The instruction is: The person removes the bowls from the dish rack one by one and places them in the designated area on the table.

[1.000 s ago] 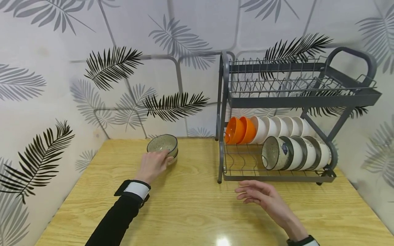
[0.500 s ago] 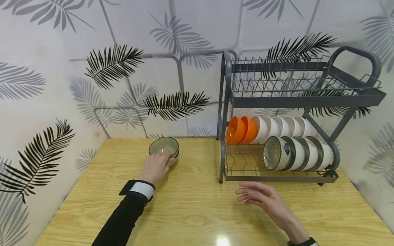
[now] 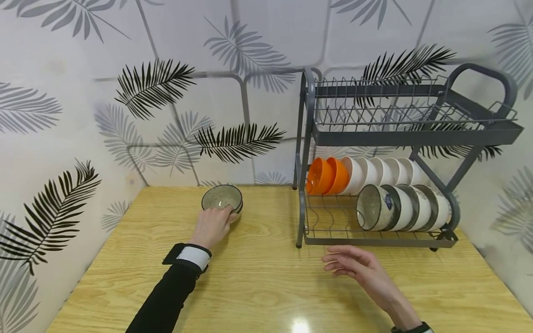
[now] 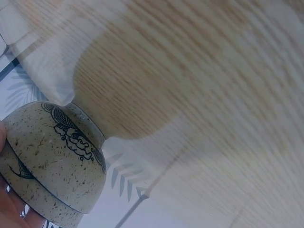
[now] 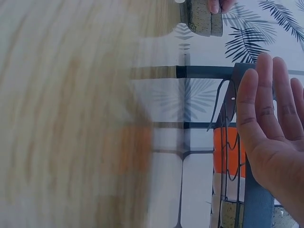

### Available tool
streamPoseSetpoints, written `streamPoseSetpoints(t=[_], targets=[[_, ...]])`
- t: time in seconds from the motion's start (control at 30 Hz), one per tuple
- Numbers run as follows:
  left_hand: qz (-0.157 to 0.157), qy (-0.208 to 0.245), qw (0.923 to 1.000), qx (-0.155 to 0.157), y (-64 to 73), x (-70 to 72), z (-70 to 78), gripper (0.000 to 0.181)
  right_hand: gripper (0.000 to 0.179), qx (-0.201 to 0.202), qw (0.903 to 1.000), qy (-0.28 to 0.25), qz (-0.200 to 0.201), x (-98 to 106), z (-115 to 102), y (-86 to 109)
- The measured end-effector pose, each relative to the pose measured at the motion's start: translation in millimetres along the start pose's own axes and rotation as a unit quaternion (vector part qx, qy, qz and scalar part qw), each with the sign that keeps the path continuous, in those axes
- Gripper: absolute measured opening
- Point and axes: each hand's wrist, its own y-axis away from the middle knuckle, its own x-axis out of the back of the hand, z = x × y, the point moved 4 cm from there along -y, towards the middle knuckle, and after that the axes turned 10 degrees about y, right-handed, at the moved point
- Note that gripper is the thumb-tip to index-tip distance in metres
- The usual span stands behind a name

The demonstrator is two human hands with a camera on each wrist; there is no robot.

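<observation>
Behind both hands, wall, pale with grey and black leaf prints. Under both, wood-grain table. Beyond the right hand, two-tier dark rack; lower tier's back row has two orange bowls, then white bowls; front row, printed bowls, all on their sides. Right hand hangs just in front of the rack's low edge, fingers loosely extended, holding nothing. Well apart, left hand reaches forward, black sleeve and pale strap behind it; it pinches a bowl stack on the near side, a finger over the rim.

Change over the last second: small. Left hand and upper rim sit a touch lower, stack looks more compact; right hand about the same. Head view shifts slightly too, so likely, not certain. Reads as a nesting step nearly done, grip not released.

Stack is at the left hand's fingertips, upright on the table near the wall. Upper bowl shows only a band; lower bowl shows most of its side. Both grey-beige, brown-flecked, dark-rimmed; dark wave-like motif near the lower one's foot. Fingers hide some.
</observation>
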Motion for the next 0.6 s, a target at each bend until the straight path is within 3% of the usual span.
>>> streamPoseSetpoints(t=[0.17, 0.27, 0.5, 0.6], targets=[[-0.004, -0.001, 1.0, 0.004, -0.4, -1.7, -0.5, 0.024, 0.03, 0.014, 0.9966, 0.053, 0.062, 4.7, -2.5, 0.5], [-0.005, 0.0, 1.0, 0.007, -0.3, -2.1, -0.6, 0.025, 0.028, 0.03, 0.9877, 0.101, 0.116, 9.8, -5.4, 2.1], [-0.019, -0.007, 0.9995, 0.023, 1.2, -4.5, -0.9, 0.02, 0.023, 0.072, 0.9541, 0.177, 0.231, 20.9, -15.3, 6.5], [-0.015, -0.003, 0.9994, 0.03, 1.1, -2.9, 2.0, 0.019, 0.022, 0.081, 0.935, 0.197, 0.283, 24.9, -19.3, 8.9]])
